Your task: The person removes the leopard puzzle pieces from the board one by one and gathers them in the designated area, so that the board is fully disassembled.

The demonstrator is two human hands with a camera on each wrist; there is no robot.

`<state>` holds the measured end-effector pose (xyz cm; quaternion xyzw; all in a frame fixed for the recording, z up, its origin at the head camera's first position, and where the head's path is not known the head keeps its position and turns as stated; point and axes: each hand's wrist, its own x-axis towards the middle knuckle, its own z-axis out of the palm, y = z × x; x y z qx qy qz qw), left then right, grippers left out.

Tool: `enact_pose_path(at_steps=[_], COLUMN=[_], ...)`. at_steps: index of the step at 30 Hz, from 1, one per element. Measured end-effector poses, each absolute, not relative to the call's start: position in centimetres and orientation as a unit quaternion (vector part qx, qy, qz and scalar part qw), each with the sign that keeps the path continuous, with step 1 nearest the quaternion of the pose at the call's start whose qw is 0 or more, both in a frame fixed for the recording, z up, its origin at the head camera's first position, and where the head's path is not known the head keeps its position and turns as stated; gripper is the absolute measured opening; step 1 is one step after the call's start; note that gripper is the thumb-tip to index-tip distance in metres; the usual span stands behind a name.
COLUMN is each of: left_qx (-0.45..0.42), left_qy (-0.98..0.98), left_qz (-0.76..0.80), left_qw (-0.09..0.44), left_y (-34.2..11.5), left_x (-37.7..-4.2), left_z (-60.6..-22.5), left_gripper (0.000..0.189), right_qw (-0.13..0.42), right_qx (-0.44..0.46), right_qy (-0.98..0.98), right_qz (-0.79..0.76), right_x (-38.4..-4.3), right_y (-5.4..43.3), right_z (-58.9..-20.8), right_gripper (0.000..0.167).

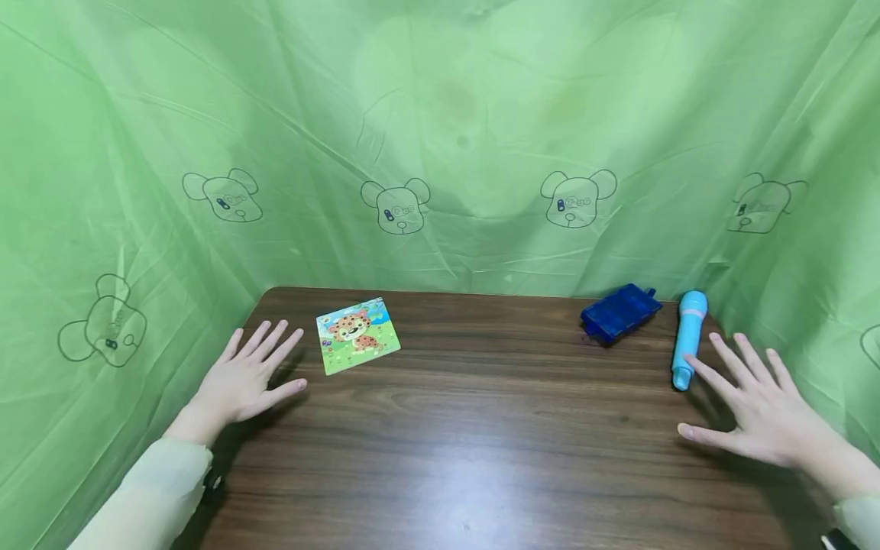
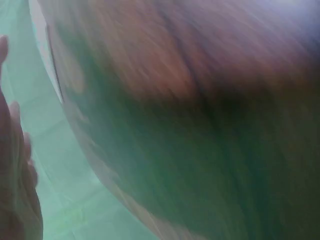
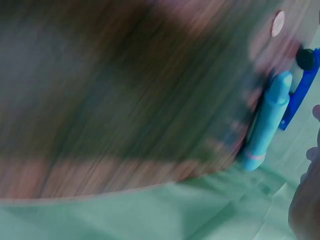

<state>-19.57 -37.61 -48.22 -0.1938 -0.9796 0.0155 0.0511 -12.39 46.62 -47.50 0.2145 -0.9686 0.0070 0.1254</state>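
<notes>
The left hand [image 1: 242, 384], fingers spread wide, is near the animal-picture card [image 1: 357, 337] at the far left of the table [image 1: 454, 428]. The right hand [image 1: 763, 409], likewise splayed, is near the light-blue microphone [image 1: 689, 334], beside the dark-blue case [image 1: 621, 312].

Bear-head outlines [image 1: 572, 187] printed across the green curtain [image 1: 481, 99] carry small lettering [image 1: 583, 202] beside a dark capsule-shaped mark [image 1: 561, 205], too faint to read with certainty from here.
</notes>
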Motion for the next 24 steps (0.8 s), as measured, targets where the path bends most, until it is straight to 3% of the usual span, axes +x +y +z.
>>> enact_pose_path(at_steps=[7, 17, 24], left_qx=[-0.151, -0.138, -0.101], left_qy=[-0.988, -0.971, -0.973], left_qz=[-0.044, -0.192, -0.206], left_qw=[-0.011, -0.027, -0.03], left_y=[-34.8, -31.9, -31.7], left_x=[-21.7, -23.9, -25.5], left_z=[-48.7, -49.5, -50.7], left_gripper=[0.119, 0.14, 0.14], right_qw=[0.119, 0.036, 0.014], right_qx=[0.241, 0.24, 0.256], right_qy=[-0.962, -0.955, -0.927], right_qz=[0.048, 0.168, 0.274], right_x=[-14.1, -18.7, -21.7], right_y=[41.1, 27.5, 17.6], right_z=[-47.2, -47.2, -48.1], right_gripper=[0.122, 0.093, 0.083])
